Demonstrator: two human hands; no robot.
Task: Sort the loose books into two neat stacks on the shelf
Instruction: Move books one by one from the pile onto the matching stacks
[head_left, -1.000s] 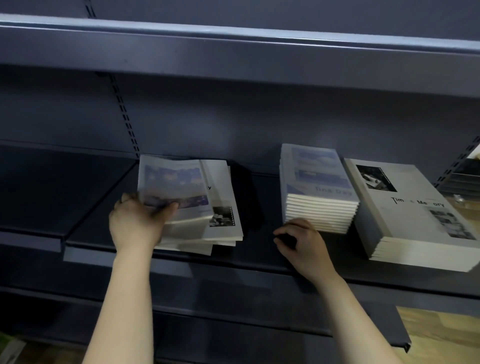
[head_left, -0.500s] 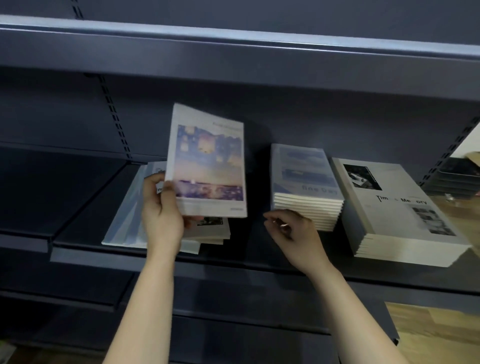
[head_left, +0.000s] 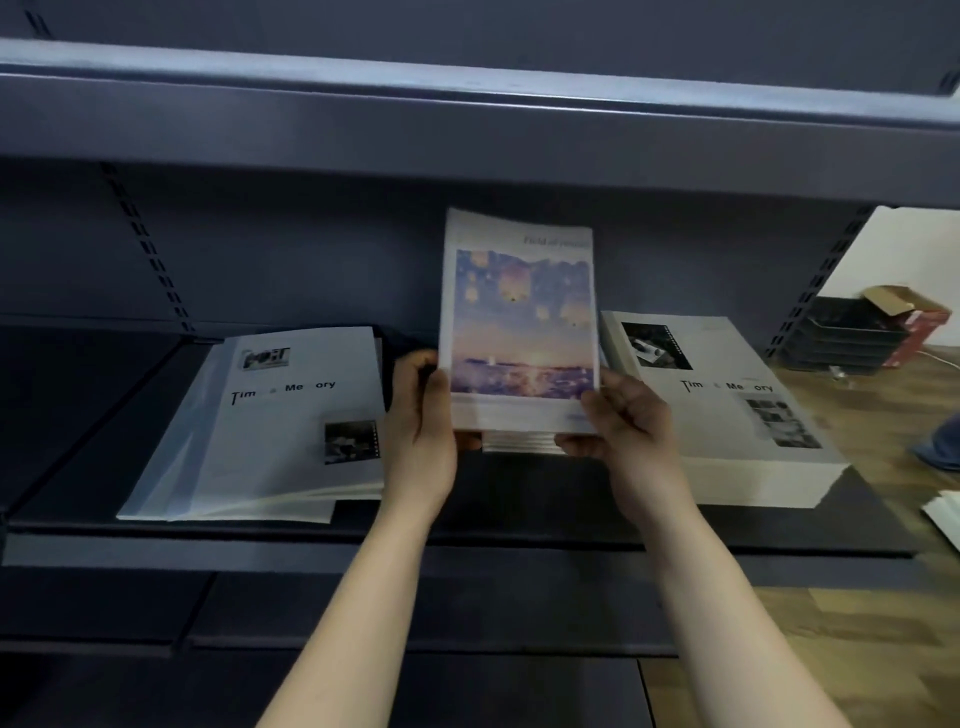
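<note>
A dark metal shelf is seen from above its front edge, with another shelf board overhead. Toward the right end of the shelf a tall, squared stack of grey books is set, its top cover printed with black-and-white photos. Toward the left end a loose pile of books is spread, its edges fanned and uneven, with the same grey cover on top. Between them, near the middle of the shelf, a book with a sunset cover is held up at a tilt, its top leaning toward the back wall. Just under its lower edge the page edges of a narrower middle stack are seen; whether the two touch cannot be told. The book's lower left edge is gripped by the left hand, fingers curled round it. Its lower right corner is pinched by the right hand, thumb on the cover and fingers beneath. Past the right end, black trays and a cardboard box are stood on a wooden floor.
</note>
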